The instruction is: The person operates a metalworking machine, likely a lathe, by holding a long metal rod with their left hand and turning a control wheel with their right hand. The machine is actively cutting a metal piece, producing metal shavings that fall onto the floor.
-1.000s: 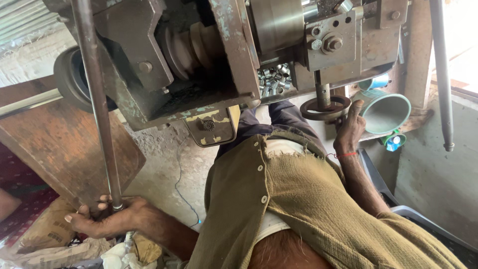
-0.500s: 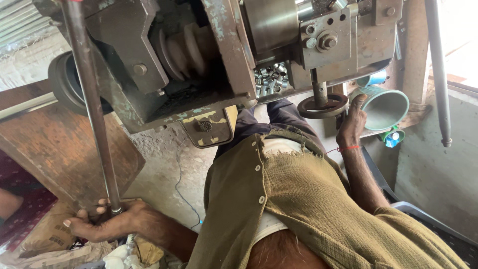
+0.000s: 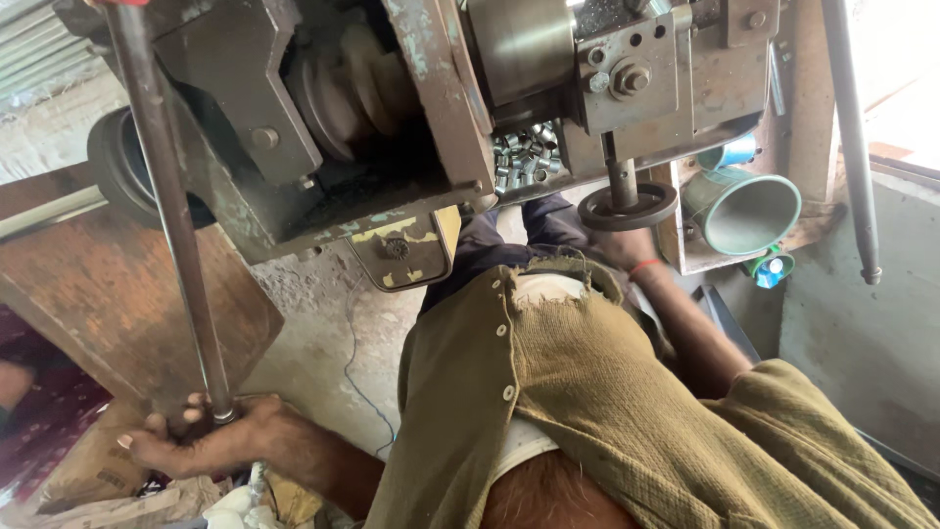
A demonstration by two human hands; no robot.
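My left hand [image 3: 211, 441] is low at the left, its fingers closed round the lower end of a long steel rod [image 3: 171, 225] that rises past the machine. My right hand [image 3: 627, 250], with a red band at the wrist, reaches forward and holds the lower rim of a small dark handwheel [image 3: 627, 208] under the grey lathe-like machine [image 3: 411, 108]. My olive shirt partly hides that hand. A shiny steel cylinder [image 3: 519, 49] sits in the machine above the wheel.
A heap of small metal rings [image 3: 524, 157] lies in the machine bed. A green bucket [image 3: 749, 211] lies on its side at the right, near a second upright rod [image 3: 852, 147]. A rusty plate [image 3: 108, 304] leans at the left. A thin blue wire [image 3: 357, 382] crosses the concrete floor.
My right hand has shifted left, from beside the handwheel to just beneath it. The view has dropped slightly. My left hand keeps its grip on the rod.
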